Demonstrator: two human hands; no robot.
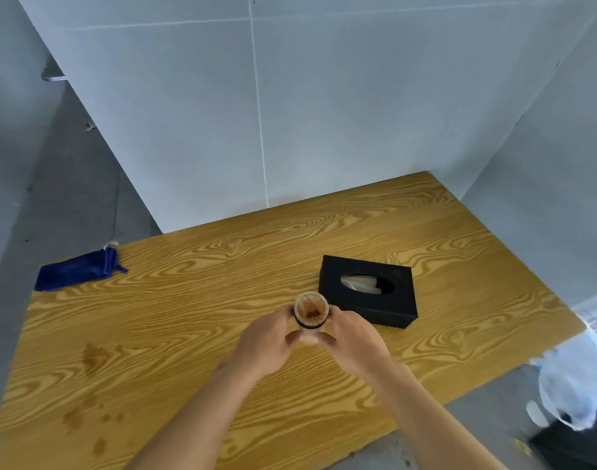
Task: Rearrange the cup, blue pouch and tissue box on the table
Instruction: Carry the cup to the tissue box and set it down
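A clear cup (pixel 310 308) with brown residue inside and a dark band stands upright near the middle of the wooden table (pixel 222 266). My left hand (pixel 268 340) wraps its left side and my right hand (pixel 353 337) wraps its right side, both gripping it. The black tissue box (pixel 368 293), with a white tissue in its oval slot, lies just right of the cup. The blue pouch (pixel 78 269) lies flat at the table's far left corner, partly over the edge.
Grey-white wall panels close off the table's back and right sides. Brown stains (pixel 93 357) mark the tabletop at the near left. A white plastic bag in a dark bin (pixel 578 385) sits on the floor at the right.
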